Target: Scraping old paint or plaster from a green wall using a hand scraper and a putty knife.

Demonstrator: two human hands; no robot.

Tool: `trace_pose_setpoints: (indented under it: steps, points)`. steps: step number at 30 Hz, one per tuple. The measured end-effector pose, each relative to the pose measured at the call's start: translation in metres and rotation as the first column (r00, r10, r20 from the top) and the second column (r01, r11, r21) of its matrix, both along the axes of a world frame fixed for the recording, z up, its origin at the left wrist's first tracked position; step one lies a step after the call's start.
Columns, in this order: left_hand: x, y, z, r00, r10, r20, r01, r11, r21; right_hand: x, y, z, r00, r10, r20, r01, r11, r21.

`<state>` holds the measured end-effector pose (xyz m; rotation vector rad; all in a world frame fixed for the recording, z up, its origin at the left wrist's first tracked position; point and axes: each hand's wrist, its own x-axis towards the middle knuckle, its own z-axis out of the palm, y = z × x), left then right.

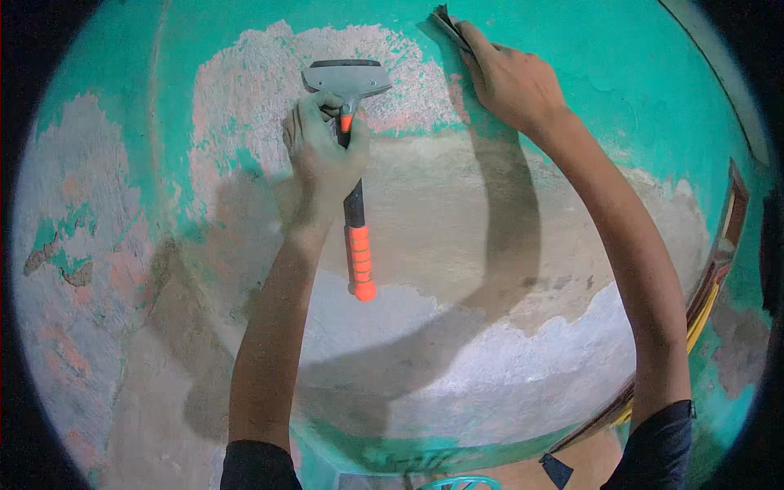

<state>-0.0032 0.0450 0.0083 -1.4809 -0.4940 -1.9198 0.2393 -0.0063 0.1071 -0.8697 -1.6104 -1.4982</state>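
Observation:
My left hand point(327, 138) grips a long-handled scraper point(355, 208) around its black shaft, just below the head. The scraper's wide grey head point(346, 78) points up over a patch of pale, bared wall point(257, 67). Its ribbed orange grip point(361, 263) hangs below the hand. Higher and to the right, my right hand point(517, 82) pinches a folded dark sheet point(450, 27), perhaps sandpaper, against or close to the green painted wall point(600, 73). The fingers hide part of that sheet.
Bare grey-brown plaster point(429, 208) spreads below the hands, with a whitish band point(539, 361) lower down. Yellow cables point(701, 318) run along a dark strip at the right. At the bottom are a small dark piece point(556, 470) and a round turquoise frame point(459, 482).

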Motion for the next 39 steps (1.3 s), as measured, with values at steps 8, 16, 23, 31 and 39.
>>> trace_pose_setpoints:
  steps: [8, 16, 23, 31, 39]
  points:
    - [-0.003, 0.001, -0.002, 1.0, -0.007, 0.014, 0.008, 0.999, -0.038, -0.02, -0.006, -0.032, 0.982, -0.144, 0.119, 0.173, 0.944, -0.282]
    - [-0.002, 0.0, 0.001, 1.0, -0.012, -0.006, 0.012, 1.0, -0.029, -0.021, -0.006, -0.018, 0.983, -0.178, 0.034, 0.181, 0.967, -0.18]
    - [0.002, -0.001, 0.001, 1.0, -0.012, -0.011, 0.011, 1.0, -0.006, -0.015, -0.012, -0.001, 0.985, -0.153, -0.075, 0.141, 0.979, -0.144]
    - [-0.002, -0.001, 0.001, 1.0, -0.015, 0.002, 0.015, 0.999, -0.036, -0.006, -0.012, -0.008, 0.99, -0.123, -0.072, 0.11, 0.98, -0.163]
    - [-0.003, 0.001, 0.001, 1.0, -0.029, 0.001, 0.029, 0.999, -0.04, 0.002, -0.019, -0.017, 0.985, -0.143, -0.092, 0.116, 0.961, -0.252]
